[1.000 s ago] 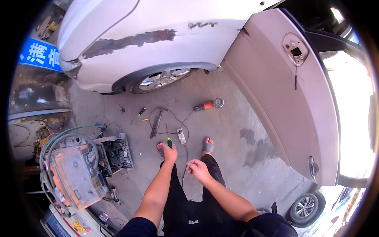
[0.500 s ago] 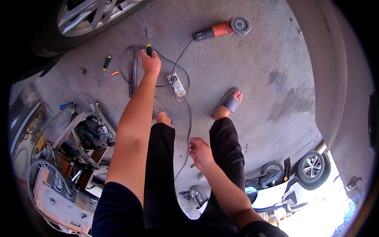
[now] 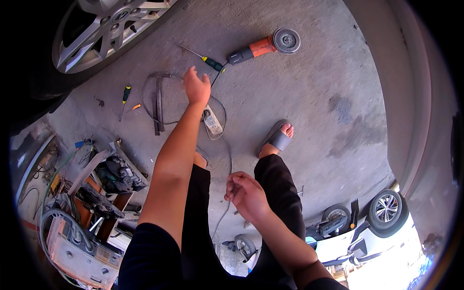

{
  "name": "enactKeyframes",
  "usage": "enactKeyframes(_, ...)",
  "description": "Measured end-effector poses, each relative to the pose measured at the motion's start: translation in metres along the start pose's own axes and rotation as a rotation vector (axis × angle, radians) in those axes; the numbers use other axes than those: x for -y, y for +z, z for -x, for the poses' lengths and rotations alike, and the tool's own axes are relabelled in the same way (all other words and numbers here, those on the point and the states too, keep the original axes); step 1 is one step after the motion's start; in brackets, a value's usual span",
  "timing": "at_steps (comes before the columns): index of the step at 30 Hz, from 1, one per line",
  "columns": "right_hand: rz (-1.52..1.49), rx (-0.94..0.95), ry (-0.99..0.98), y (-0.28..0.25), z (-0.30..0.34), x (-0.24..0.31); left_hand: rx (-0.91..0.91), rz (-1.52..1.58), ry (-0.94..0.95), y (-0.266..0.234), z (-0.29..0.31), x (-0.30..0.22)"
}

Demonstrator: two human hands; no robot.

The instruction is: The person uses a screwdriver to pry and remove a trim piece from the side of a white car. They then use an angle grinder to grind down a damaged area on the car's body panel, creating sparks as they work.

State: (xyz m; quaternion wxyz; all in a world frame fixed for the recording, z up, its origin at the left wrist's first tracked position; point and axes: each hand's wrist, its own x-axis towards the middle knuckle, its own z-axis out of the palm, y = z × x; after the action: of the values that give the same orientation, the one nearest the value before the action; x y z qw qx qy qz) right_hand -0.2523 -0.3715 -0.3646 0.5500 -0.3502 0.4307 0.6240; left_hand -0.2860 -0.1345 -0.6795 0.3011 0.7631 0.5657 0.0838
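My left hand [image 3: 197, 88] is stretched out over the floor, fingers apart, holding nothing. Just beyond its fingertips is a screwdriver [image 3: 212, 64] with a dark green and yellow handle, its shaft pointing away to the left; whether it lies fully on the floor I cannot tell. My right hand [image 3: 246, 197] hangs between my knees with loosely curled fingers, and nothing shows in them. To the right of the screwdriver lies an orange and black angle grinder [image 3: 261, 47]. A second green and yellow screwdriver [image 3: 126, 95] rests farther left, beside a small orange piece [image 3: 137, 107].
A dusty power strip [image 3: 212, 124] and looped cable lie before my feet, near dark metal strips [image 3: 158, 108]. A car wheel [image 3: 111, 29] stands at the upper left. Boxes of parts and a machine [image 3: 84, 256] crowd the lower left. A car body panel [image 3: 391, 96] borders the right.
My left hand has let go of the screwdriver and opened. The screwdriver now points to the left, beyond the hand. The view has shifted slightly; my right hand stays curled between my knees.
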Motion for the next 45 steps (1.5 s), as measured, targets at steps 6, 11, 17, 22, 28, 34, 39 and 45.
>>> enactKeyframes(6,0.043,-0.012,0.092,0.010,0.007,0.021,0.286,-0.315,0.268,0.069,-0.033,-0.093)
enactKeyframes(11,0.041,0.029,0.041,0.005,0.023,0.043,0.289,-0.496,0.340,0.104,-0.040,-0.110)
enactKeyframes(17,0.098,-0.007,-0.203,-0.019,0.008,0.053,0.521,-0.125,-0.012,0.037,0.005,-0.143)
enactKeyframes(22,0.329,-0.061,-0.558,-0.058,-0.013,0.051,0.607,0.151,-0.107,-0.116,0.103,-0.185)
enactKeyframes(28,0.657,0.279,-0.634,0.054,0.072,0.075,0.795,0.380,0.030,-0.291,0.188,-0.230)
enactKeyframes(34,0.454,0.678,-0.452,0.121,0.164,0.097,1.029,0.589,-0.039,-0.387,0.201,-0.298)
enactKeyframes(39,0.452,0.784,-0.445,0.177,0.210,0.106,1.112,0.661,0.103,-0.440,0.184,-0.339)
enactKeyframes(45,0.599,0.711,-0.517,0.230,0.237,0.108,1.096,0.718,0.109,-0.458,0.181,-0.330)
